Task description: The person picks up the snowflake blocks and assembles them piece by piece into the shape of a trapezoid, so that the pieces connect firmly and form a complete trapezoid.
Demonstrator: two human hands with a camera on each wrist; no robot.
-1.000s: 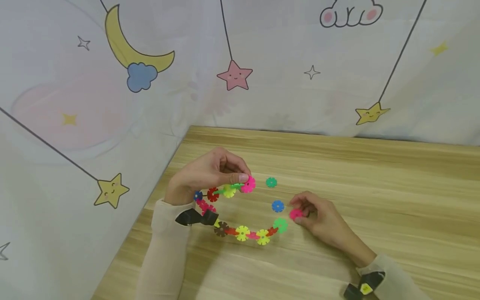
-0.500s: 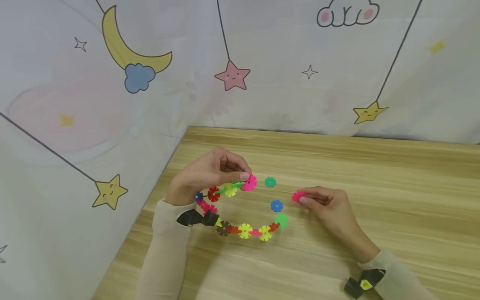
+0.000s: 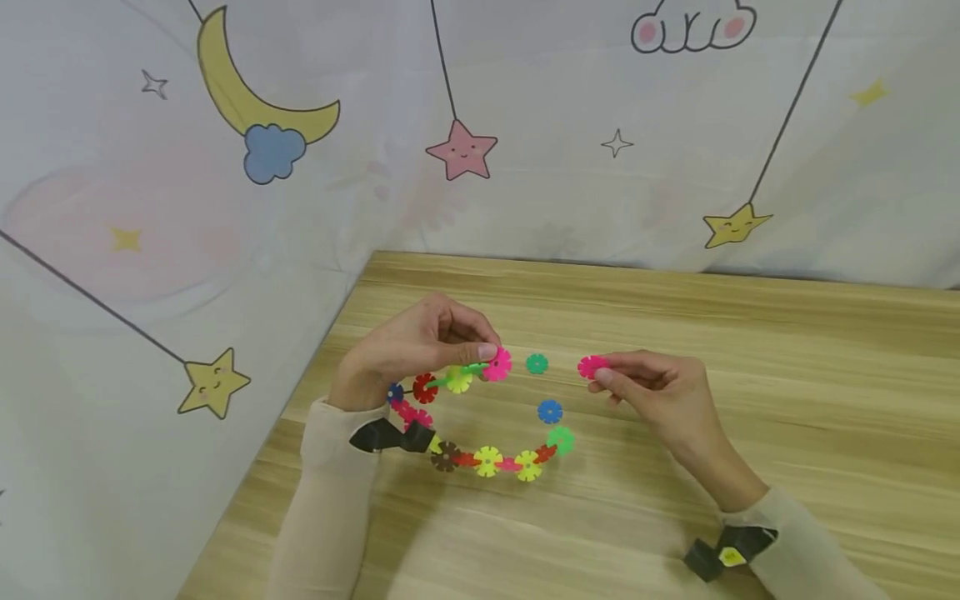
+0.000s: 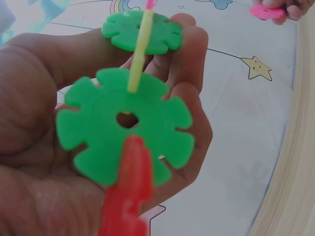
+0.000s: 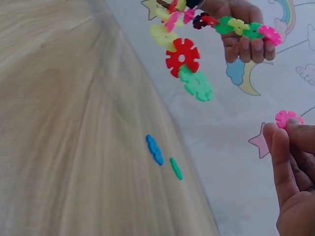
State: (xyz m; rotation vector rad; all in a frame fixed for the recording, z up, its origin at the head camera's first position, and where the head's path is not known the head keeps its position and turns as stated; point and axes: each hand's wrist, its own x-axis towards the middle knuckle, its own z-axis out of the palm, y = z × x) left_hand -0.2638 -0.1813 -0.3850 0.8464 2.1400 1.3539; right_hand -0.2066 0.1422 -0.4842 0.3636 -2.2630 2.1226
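Observation:
My left hand [image 3: 427, 337] pinches one end of a chain of slotted plastic snowflake discs [image 3: 487, 461], close by its pink end disc [image 3: 497, 364]. The chain curves round in an open loop, its other end a light green disc [image 3: 560, 440]. Seen from the left wrist, a green disc [image 4: 103, 123] of the chain stands before the palm, with yellow and red discs slotted into it. Between thumb and fingers my right hand [image 3: 667, 404] holds a single pink snowflake disc [image 3: 591, 367], apart from the chain, to the right of its pink end.
Two loose discs, one blue [image 3: 550, 412] and one green [image 3: 537, 363], lie on the wooden table [image 3: 825, 417] between the hands. A patterned cloth [image 3: 555, 192] hangs behind and at the left of the table. Black cameras [image 3: 731, 554] sit on both wrists.
My right hand has moved up toward the back of the table with the pink disc, now level with the chain's pink end. The left hand keeps its hold almost unmoved.

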